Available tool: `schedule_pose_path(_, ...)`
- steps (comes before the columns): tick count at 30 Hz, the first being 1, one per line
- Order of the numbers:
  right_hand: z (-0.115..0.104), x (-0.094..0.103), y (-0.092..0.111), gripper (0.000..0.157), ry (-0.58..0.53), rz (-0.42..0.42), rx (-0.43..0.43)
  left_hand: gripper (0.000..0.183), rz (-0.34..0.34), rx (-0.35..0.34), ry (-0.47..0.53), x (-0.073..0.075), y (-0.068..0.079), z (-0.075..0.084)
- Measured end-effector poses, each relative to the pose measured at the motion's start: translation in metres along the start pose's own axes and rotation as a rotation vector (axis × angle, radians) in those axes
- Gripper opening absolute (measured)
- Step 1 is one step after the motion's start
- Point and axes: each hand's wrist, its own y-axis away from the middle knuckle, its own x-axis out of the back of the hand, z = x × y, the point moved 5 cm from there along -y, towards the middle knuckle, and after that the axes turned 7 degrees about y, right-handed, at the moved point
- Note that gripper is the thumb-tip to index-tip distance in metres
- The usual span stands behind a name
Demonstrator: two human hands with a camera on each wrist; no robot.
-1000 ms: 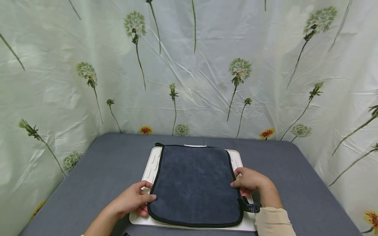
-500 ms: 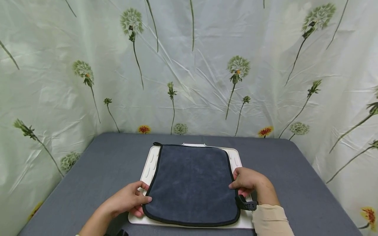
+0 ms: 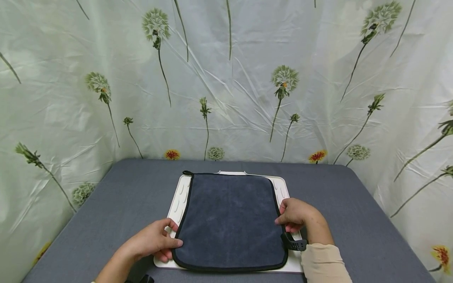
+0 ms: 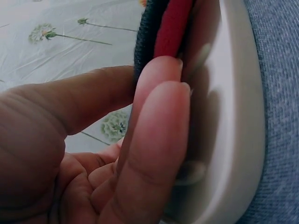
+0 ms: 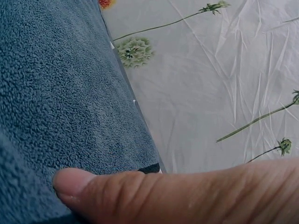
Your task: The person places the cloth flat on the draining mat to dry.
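A dark blue-grey towel (image 3: 230,220) with black edging and a small loop (image 3: 187,172) at its far left corner lies spread over a white tray (image 3: 178,196). My left hand (image 3: 152,239) pinches the towel's left edge near the front corner, thumb on top and fingers underneath. The left wrist view shows a red underside (image 4: 173,28) beneath the black edging (image 4: 152,32), with the fingers (image 4: 159,126) beside the tray's wall (image 4: 243,116). On the other side, my right hand (image 3: 300,214) pinches the right edge, its thumb (image 5: 117,189) on the fluffy top; its other fingers are mostly hidden.
Raised oval bumps (image 3: 176,205) show on the tray's uncovered left strip. The tray stands on a table covered in grey cloth (image 3: 325,188). A white curtain (image 3: 240,78) printed with dandelions hangs behind it and at both sides.
The towel's front left edge has shifted slightly outward to the left with my left hand. My right hand keeps its pinch on the right edge. The head view has drifted a little.
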Motion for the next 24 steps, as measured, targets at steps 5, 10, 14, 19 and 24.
schedule_pose_path(5,0.000,0.003,0.000,0.027,-0.002,0.033,0.014,0.044,0.017,0.004,-0.051,0.000,0.002,0.002)
schedule_pose_path(10,0.000,0.009,-0.001,0.024,0.024,0.116,0.033,0.036,0.105,0.004,-0.166,0.004,0.002,0.003)
schedule_pose_path(14,-0.001,0.010,-0.003,0.022,0.061,0.151,0.042,0.032,0.208,0.003,-0.247,0.004,-0.001,0.003)
schedule_pose_path(19,0.000,0.010,-0.005,0.021,0.089,0.179,0.067,0.028,0.270,-0.027,-0.310,0.002,-0.002,0.007)
schedule_pose_path(24,-0.003,0.012,-0.005,0.021,0.119,0.214,0.097,0.024,0.334,-0.073,-0.402,-0.002,-0.002,0.013)
